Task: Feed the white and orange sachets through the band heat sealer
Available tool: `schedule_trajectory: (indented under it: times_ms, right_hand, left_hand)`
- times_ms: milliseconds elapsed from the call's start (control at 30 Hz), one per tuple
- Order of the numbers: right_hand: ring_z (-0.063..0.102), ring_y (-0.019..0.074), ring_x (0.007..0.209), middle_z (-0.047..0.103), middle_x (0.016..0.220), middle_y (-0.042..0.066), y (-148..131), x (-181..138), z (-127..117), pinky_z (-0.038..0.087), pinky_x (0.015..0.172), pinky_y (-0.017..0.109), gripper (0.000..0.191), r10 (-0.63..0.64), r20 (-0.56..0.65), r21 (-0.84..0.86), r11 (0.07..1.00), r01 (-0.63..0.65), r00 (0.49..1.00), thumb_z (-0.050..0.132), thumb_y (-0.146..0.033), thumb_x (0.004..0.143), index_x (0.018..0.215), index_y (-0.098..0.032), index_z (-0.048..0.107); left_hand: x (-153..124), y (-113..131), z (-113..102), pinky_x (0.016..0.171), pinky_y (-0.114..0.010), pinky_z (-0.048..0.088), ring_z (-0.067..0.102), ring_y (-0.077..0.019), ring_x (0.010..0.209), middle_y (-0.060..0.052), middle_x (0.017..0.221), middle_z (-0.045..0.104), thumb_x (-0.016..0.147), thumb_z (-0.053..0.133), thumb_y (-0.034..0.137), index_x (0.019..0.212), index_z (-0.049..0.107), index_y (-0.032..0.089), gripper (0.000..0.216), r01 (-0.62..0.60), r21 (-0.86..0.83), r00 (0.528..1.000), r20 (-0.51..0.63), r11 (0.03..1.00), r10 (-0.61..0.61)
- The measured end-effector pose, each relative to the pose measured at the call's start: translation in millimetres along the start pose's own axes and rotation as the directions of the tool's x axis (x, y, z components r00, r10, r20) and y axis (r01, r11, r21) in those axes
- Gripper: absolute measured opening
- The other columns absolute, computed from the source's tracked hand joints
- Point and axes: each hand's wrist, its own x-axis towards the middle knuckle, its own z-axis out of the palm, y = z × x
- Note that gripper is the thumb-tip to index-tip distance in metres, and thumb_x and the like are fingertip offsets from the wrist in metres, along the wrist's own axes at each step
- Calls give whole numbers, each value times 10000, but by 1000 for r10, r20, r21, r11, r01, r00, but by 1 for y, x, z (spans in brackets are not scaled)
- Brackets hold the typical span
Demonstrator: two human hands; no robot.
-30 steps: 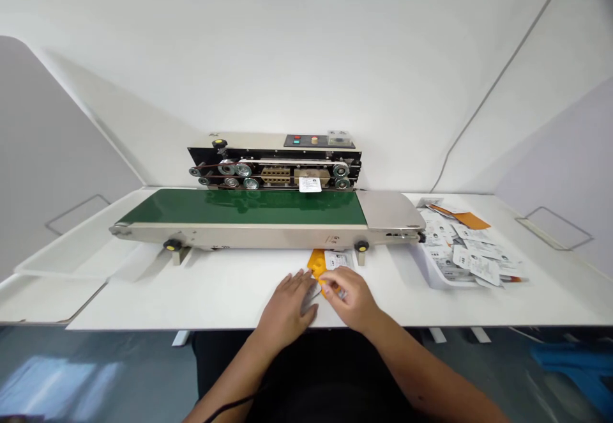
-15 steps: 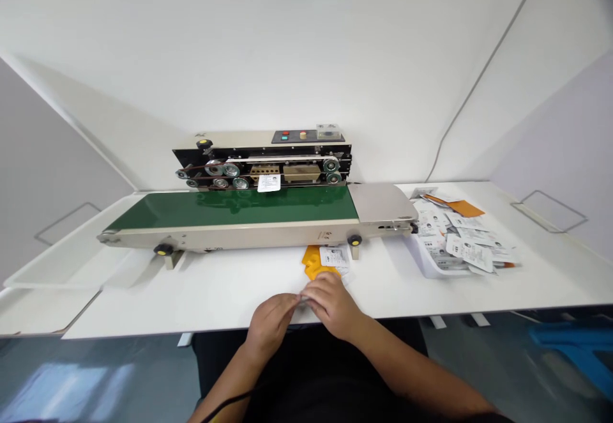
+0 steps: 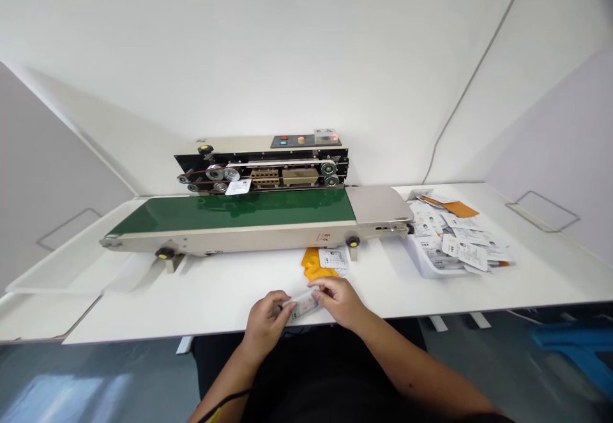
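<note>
White is the table (image 3: 201,301), before a white wall (image 3: 239,46). On the left stands a clear tray (image 3: 50,291); next, a green belt (image 3: 230,212) lies along a machine (image 3: 263,145). At the near edge, the left hand (image 3: 265,321) and the right hand (image 3: 341,301) pinch opposite ends of a small packet (image 3: 303,305). On the right, a white bin (image 3: 425,265) is heaped with printed packets (image 3: 464,253). Fingers cover the small packet's ends; its print is unreadable. The belt's frame (image 3: 268,239) partly hides a yellow item (image 3: 313,263). A blue object (image 3: 569,343), near right, is cut off.
</note>
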Motion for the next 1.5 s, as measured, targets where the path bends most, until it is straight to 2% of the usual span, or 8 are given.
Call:
schedule_trajectory:
  times_ms: [167, 367, 500, 600, 767, 900, 1267, 1500]
  right_hand:
    - [542, 147, 584, 613, 693, -6, 0, 2, 0, 470, 584, 286, 215, 3, 34, 23, 1000, -4, 999, 688, -344, 897, 1048, -228, 788]
    - [598, 164, 647, 699, 799, 18, -17, -2, -5, 475, 634, 287, 236, -53, 132, -100, 993, 66, 990, 641, -271, 905, 1100, -237, 769]
    - [657, 181, 767, 758, 889, 6, -43, 4, -26, 474, 701, 275, 220, -36, 529, -238, 953, 189, 848, 665, -205, 864, 1043, -264, 777]
    - [656, 169, 747, 766, 897, 8, -62, 22, -59, 469, 667, 258, 192, 31, 620, -216, 967, 132, 784, 687, -218, 856, 1025, -248, 774]
    - [564, 110, 547, 714, 742, 9, -81, 76, -127, 411, 491, 204, 261, 178, 171, 173, 963, -207, 969, 732, -322, 842, 1064, -184, 731]
    - [507, 91, 473, 591, 555, -34, -83, 120, -163, 376, 431, 173, 235, 273, -268, 480, 869, -118, 924, 716, -189, 797, 1029, -150, 705]
    - [608, 102, 498, 693, 631, 68, -84, 174, -161, 535, 472, 168, 95, 405, -131, 519, 806, -285, 905, 704, -14, 850, 898, -96, 688]
    - [632, 104, 503, 708, 617, 65, -81, 180, -156, 563, 484, 163, 172, 399, -240, 509, 828, -235, 885, 643, 30, 852, 962, -91, 697]
  left_hand:
    - [0, 6, 1, 508, -220, 531, 672, -151, 580, 4, 701, 700, 908, 693, 465, 847, 634, 212, 267, 150, -154, 989, 10, 977, -150]
    - [5, 6, -4, 480, -209, 486, 619, -127, 508, 26, 636, 666, 898, 708, 428, 801, 593, 211, 265, 139, -170, 986, 116, 976, -120]
    - [7, 9, -7, 571, -239, 536, 695, -160, 618, -5, 723, 736, 917, 704, 399, 897, 602, 212, 214, 118, -215, 965, 256, 969, -60]
    - [10, 13, -9, 691, -287, 566, 724, -190, 756, -55, 860, 768, 944, 683, 404, 1068, 582, 205, 255, 91, -280, 969, 246, 956, -20]
    - [13, 17, -12, 716, -313, 546, 682, -185, 760, -74, 924, 745, 983, 635, 454, 1155, 536, 206, 317, 73, -322, 972, 234, 944, 4]
    - [13, 19, -13, 721, -321, 541, 664, -185, 761, -80, 934, 735, 990, 619, 464, 1160, 548, 203, 319, 60, -315, 973, 232, 947, 16]
    - [13, 22, -17, 696, -295, 523, 634, -176, 728, -64, 911, 713, 989, 598, 406, 1015, 658, 196, 220, -33, -197, 968, 237, 980, 81]
    - [13, 21, -17, 695, -287, 508, 621, -178, 728, -49, 878, 699, 987, 586, 368, 982, 667, 203, 184, -34, -168, 963, 259, 985, 77]
